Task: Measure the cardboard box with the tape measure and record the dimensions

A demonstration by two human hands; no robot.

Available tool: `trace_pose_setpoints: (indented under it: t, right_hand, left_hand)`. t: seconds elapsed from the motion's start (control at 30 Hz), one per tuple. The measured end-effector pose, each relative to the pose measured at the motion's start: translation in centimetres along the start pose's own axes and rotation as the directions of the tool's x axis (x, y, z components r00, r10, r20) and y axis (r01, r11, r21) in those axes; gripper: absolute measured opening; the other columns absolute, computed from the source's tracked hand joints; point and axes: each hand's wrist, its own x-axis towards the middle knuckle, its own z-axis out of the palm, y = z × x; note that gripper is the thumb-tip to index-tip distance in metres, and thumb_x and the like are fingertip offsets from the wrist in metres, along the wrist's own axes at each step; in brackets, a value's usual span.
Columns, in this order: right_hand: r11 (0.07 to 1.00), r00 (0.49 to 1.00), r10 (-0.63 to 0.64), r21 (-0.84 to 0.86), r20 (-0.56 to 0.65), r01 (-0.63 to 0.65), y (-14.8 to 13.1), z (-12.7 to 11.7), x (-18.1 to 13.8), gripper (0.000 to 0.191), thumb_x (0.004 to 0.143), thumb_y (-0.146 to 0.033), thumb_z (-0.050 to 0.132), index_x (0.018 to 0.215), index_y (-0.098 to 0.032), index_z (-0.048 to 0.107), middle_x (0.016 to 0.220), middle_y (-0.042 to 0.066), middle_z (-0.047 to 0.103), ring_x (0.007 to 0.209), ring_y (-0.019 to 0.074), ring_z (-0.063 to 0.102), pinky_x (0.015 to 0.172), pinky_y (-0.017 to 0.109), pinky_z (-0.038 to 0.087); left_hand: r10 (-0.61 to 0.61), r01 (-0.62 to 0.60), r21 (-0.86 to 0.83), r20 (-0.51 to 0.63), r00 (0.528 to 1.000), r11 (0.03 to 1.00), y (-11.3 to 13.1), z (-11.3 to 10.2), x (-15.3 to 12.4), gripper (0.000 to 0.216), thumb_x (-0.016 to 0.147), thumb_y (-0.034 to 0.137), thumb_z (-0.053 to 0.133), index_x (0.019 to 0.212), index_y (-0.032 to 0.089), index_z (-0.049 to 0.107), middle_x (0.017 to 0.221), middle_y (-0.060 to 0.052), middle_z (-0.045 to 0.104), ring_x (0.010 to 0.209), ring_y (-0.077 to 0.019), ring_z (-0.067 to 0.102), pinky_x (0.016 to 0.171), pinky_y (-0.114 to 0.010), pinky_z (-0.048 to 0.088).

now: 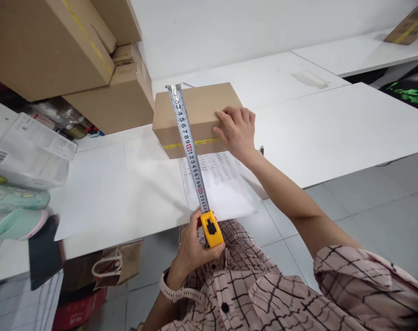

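A small brown cardboard box point(209, 103) with a yellow tape strip along its side sits on the white table. My right hand point(237, 131) rests on its right front edge, fingers spread over the top and side. In my left hand point(191, 246) is a yellow tape measure point(212, 229), gripped near the table's front edge. Its metal blade point(191, 158) is drawn out and slants away across the box, the hooked end near the box's far left top edge. Printed sheets point(219, 184) in a clear sleeve lie under the blade, partly beneath the box.
Large cardboard boxes point(119, 96) are stacked at the back left. A blank white sheet point(95, 184) lies on the left of the table point(154, 193), beside a white carton point(30, 147) and a mint-green cup point(16, 225). Another box point(407, 27) stands far right. A paper bag point(126, 264) is below.
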Motion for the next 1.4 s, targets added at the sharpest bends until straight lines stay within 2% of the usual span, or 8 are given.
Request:
trace_pose_setpoints:
  t: [0.13,0.27,0.4,0.63,0.97,1.1,1.27,1.4]
  right_hand:
    - [0.928,0.995,0.089,0.366,-0.036,-0.069,-0.8,-3.4,0.7,0.069,0.105,-0.054,0.001,0.153,-0.028,0.043,0.132,0.014,0.063,0.12,0.0296,0.058,0.096,0.051,0.046]
    - [0.577,0.96,0.203,0.815,-0.193,0.042,-1.2,-7.3,-0.9,0.052,0.106,-0.057,0.026,0.123,-0.029,0.067,0.107,0.007,0.07,0.079,0.0174,0.064,0.075,0.036,0.051]
    - [0.469,0.925,0.321,0.883,-0.201,0.029,-1.2,-8.7,-3.8,0.04,0.098,-0.055,0.053,0.073,-0.026,0.063,0.062,-0.001,0.053,0.051,0.0131,0.046,0.052,0.031,0.044]
    - [0.277,0.884,0.464,0.957,-0.052,-0.089,-0.6,-9.6,-7.2,0.041,0.096,-0.061,0.039,0.088,-0.029,0.062,0.066,0.001,0.056,0.047,0.0174,0.05,0.041,0.035,0.041]
    - [0.34,0.875,0.479,0.935,-0.077,-0.104,1.7,-10.0,-8.7,0.038,0.085,-0.057,0.072,0.065,-0.028,0.059,0.063,0.001,0.061,0.041,0.014,0.044,0.038,0.035,0.031]
    - [0.299,0.854,0.519,0.943,-0.035,-0.144,1.5,-9.6,-10.5,0.032,0.083,-0.053,0.076,0.064,-0.03,0.063,0.067,0.0,0.065,0.041,0.0135,0.043,0.037,0.035,0.033]
    - [0.262,0.979,0.12,0.946,0.165,-0.192,-2.1,-6.6,-14.3,0.021,0.088,-0.037,0.074,0.069,-0.03,0.068,0.064,-0.003,0.068,0.052,0.0155,0.061,0.046,0.033,0.051]
    - [0.492,0.981,-0.1,0.865,0.168,-0.098,-4.6,-3.9,-16.6,0.013,0.097,-0.033,0.063,0.091,-0.03,0.074,0.081,0.002,0.075,0.074,0.0207,0.07,0.063,0.04,0.059]
  left_hand:
    - [0.054,-0.064,0.196,0.054,0.997,0.978,-0.1,0.3,-0.7,0.088,0.065,0.035,0.084,0.141,0.017,0.042,0.134,-0.018,0.063,0.133,-0.0399,0.057,0.105,-0.054,0.051]
    - [0.161,-0.205,0.287,0.171,0.972,0.935,0.6,0.6,-1.6,0.085,0.065,0.038,0.085,0.138,0.017,0.046,0.136,-0.018,0.062,0.143,-0.044,0.045,0.114,-0.062,0.042]
    - [0.136,-0.193,0.314,0.194,0.971,0.93,1.7,0.1,-2.0,0.086,0.068,0.035,0.081,0.142,0.018,0.042,0.132,-0.017,0.064,0.131,-0.0399,0.056,0.109,-0.058,0.047]
    - [0.064,-0.156,0.359,0.255,0.965,0.92,2.6,-0.9,-2.2,0.083,0.068,0.032,0.08,0.143,0.019,0.045,0.134,-0.016,0.065,0.123,-0.0376,0.06,0.104,-0.056,0.05]
    - [0.044,-0.171,0.361,0.335,0.941,0.917,2.5,-0.7,-3.0,0.086,0.069,0.027,0.08,0.146,0.024,0.043,0.136,-0.014,0.065,0.123,-0.0361,0.063,0.113,-0.058,0.042]
    - [0.005,-0.094,0.377,0.231,0.973,0.922,2.7,-0.9,-3.5,0.089,0.073,0.023,0.079,0.151,0.027,0.036,0.142,-0.014,0.059,0.129,-0.0354,0.059,0.109,-0.056,0.047]
    - [0.106,-0.081,0.322,-0.062,0.992,0.943,2.4,-1.3,-3.8,0.096,0.079,0.038,0.081,0.157,0.028,0.025,0.139,-0.014,0.058,0.125,-0.0337,0.062,0.101,-0.052,0.054]
    - [0.29,-0.188,0.414,-0.2,0.936,0.891,3.0,-3.5,-2.6,0.081,0.081,0.038,0.08,0.15,0.027,0.038,0.141,-0.013,0.055,0.13,-0.0322,0.058,0.104,-0.048,0.054]
